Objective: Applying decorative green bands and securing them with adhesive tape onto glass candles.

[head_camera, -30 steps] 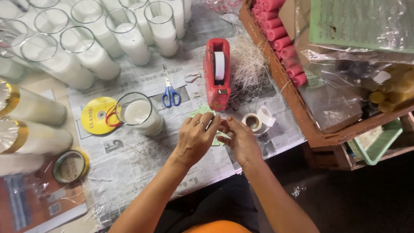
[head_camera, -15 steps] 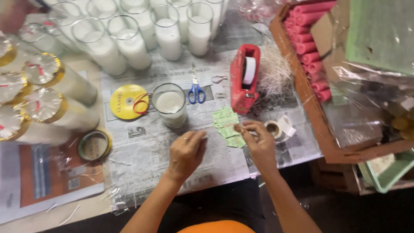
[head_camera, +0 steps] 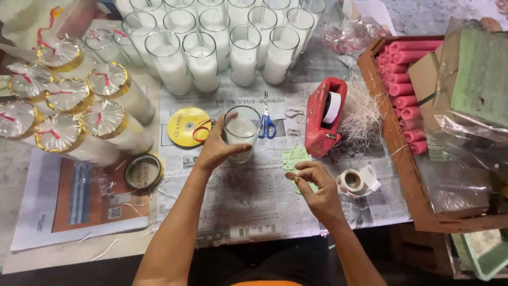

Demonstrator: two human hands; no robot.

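Observation:
My left hand (head_camera: 216, 147) grips a clear glass candle (head_camera: 242, 132) filled with white wax, standing upright on the newspaper (head_camera: 254, 196). My right hand (head_camera: 316, 189) hovers over a small pile of green labels (head_camera: 294, 159), its fingertips pinched on what looks like one small label. A white sticker roll (head_camera: 357, 181) lies just right of that hand. A red tape dispenser (head_camera: 325, 116) stands beyond the labels.
Several unwrapped glass candles (head_camera: 233, 42) stand at the back; wrapped ones with gold bands (head_camera: 69, 114) lie at the left. Blue scissors (head_camera: 266, 122), a yellow ribbon spool (head_camera: 188, 126) and a gold tape roll (head_camera: 143, 171) lie nearby. A wooden crate (head_camera: 402, 159) with pink rolls (head_camera: 405, 87) stands at the right.
My left hand moved from the newspaper up to the glass candle and closed around it. My right hand stayed by the green labels. The view tilted back, showing more candles.

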